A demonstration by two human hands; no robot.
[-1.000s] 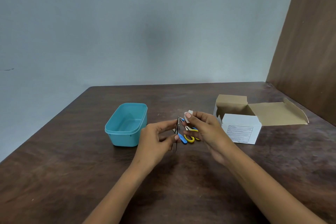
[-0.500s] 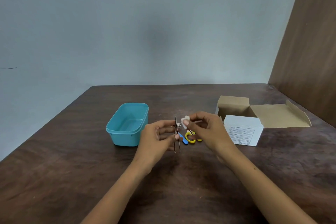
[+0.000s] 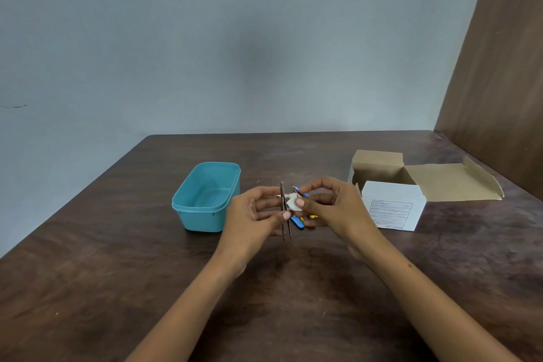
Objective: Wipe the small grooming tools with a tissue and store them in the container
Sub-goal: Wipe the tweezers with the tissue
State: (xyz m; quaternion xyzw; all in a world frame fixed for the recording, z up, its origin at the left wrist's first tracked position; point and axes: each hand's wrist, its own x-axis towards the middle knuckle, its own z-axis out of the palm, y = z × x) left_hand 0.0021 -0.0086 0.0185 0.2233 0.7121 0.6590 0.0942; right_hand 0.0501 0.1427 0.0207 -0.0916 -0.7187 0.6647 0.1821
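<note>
Your left hand pinches a pair of slim silver metal tweezers between thumb and fingers, holding them roughly upright above the dark brown wooden table, joined end up and the two tips pointing down toward the tabletop. Your right hand pinches a small scrap of white tissue between thumb and forefinger and presses it against the upper part of the tweezers, just beside your left fingers. Both hands hang in the air over the middle of the table, close together.

Behind and below your hands, partly hidden, lie other small tools on the table: a blue-handled tool and something with yellow parts; too little of either shows to say what they are.

The turquoise plastic container, rectangular with rounded corners and no lid, stands on the table just to the left of your left hand. Nothing is visible inside it.

To the right of your right hand sits an open white cardboard box with a printed label on its front and brown inner flaps folded outward, one flap lying flat toward the wooden panel at the right edge.
</note>
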